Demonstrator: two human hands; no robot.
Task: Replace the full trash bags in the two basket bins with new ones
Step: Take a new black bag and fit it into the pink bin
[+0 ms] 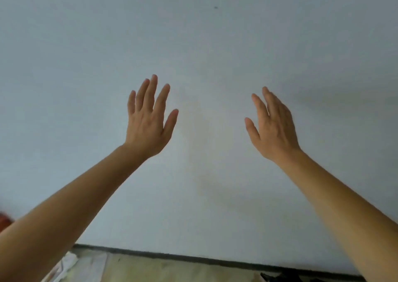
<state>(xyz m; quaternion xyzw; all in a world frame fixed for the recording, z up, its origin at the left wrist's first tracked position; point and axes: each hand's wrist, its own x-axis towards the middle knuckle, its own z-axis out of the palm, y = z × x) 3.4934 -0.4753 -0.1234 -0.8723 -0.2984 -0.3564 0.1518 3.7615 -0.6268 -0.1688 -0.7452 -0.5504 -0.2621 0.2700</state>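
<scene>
Two hands are raised before one pale wall [204,45]: left hand [148,120] at 9 o'clock, right hand [273,126] at 3 o'clock, well apart, each grip released, fingers straight. One white crumpled sheet [71,264] lies on the floor [172,268] at 7 o'clock; whether it is a bag, I cannot tell.

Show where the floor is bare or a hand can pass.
The floor is bare below the baseboard, between clutter: a white heap at left, a dark thing at right. Between left hand and right hand, only wall.
</scene>
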